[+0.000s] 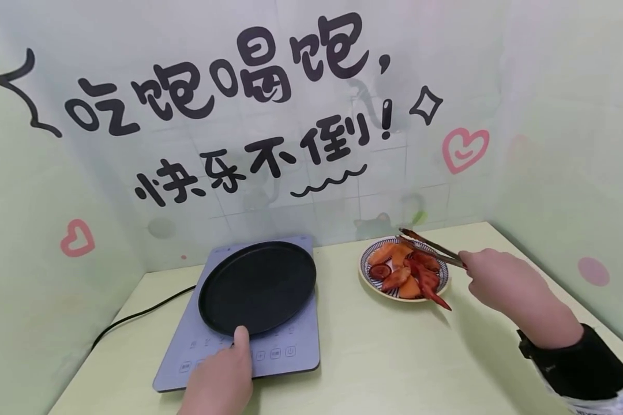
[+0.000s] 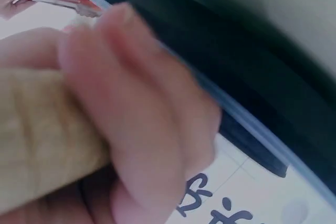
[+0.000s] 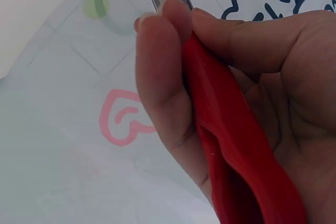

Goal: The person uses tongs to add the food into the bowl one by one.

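Observation:
My left hand (image 1: 223,374) grips the light wood-coloured handle (image 2: 47,135) of a flat black frying pan (image 1: 259,285), thumb pointing along it toward the pan. The pan lies over a grey-blue induction cooker (image 1: 303,346). In my right hand (image 1: 514,288) are metal tongs (image 1: 436,251) with red handles (image 3: 231,114), the thumb and fingers wrapped round them. The tong tips are at the back of a blue-patterned plate (image 1: 366,279), over its food. On the plate lie several red and orange food pieces (image 1: 397,279), one long red strip (image 1: 433,294) reaching past the rim.
A black cable (image 1: 140,314) runs from the cooker's left side to the table's left edge. Pale wall sheets with black lettering (image 1: 265,63) and pink hearts (image 1: 464,150) stand behind and beside the pale yellow-green table (image 1: 374,357). Touch controls (image 1: 275,353) line the cooker's front.

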The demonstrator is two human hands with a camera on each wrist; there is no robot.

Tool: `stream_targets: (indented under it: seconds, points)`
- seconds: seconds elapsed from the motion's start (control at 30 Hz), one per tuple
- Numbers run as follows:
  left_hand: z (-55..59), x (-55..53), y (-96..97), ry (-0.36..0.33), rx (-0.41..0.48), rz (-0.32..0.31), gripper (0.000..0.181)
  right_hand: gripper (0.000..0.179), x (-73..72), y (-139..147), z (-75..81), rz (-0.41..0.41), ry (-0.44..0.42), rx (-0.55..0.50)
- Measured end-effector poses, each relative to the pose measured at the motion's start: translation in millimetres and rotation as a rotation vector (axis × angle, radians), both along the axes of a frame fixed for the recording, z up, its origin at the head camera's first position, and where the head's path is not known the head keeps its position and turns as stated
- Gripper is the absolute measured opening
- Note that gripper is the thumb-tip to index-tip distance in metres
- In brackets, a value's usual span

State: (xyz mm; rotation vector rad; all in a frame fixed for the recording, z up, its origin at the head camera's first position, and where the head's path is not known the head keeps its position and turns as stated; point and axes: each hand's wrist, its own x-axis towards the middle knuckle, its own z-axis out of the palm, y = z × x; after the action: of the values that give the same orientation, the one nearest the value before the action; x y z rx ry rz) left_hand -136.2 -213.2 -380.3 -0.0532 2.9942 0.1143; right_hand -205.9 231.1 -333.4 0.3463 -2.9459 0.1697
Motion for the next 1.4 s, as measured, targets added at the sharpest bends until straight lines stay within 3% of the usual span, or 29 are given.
stream_targets:
  seconds: [0.2, 0.4, 0.57, 0.8, 0.97, 1.23, 1.4]
  points:
    - [2.5, 1.7, -8.2, -0.086, 0.098, -0.033, 0.045, 0.017, -3.8, -2, -7.9, 0.003, 0.012, 0.007]
    - [8.5, -1.8, -15.2, -0.127, 0.125, -0.079, 0.054, 0.016, -7.4, 4, -7.6, 0.0, 0.01, -0.009]
    - [11.1, -2.7, -18.0, -0.121, 0.157, -0.127, 0.059, 0.016, -7.0, 11, -3.5, 0.006, 0.019, -0.022]
    - [10.1, -1.5, -17.6, -0.093, 0.142, -0.134, 0.054, 0.008, -6.8, 12, 2.9, -0.037, -0.021, -0.062]
    - [8.7, -0.4, -16.1, -0.067, 0.122, -0.15, 0.055, 0.012, -4.8, 8, 5.8, -0.053, -0.018, -0.107]
    - [8.7, 1.8, -14.9, -0.048, 0.109, -0.148, 0.055, 0.014, 0.6, -12, 10.2, 0.037, -0.01, -0.262]
    - [8.7, 2.4, -14.5, -0.036, 0.105, -0.146, 0.054, 0.033, 8.6, -30, 13.3, 0.102, -0.075, -0.391]
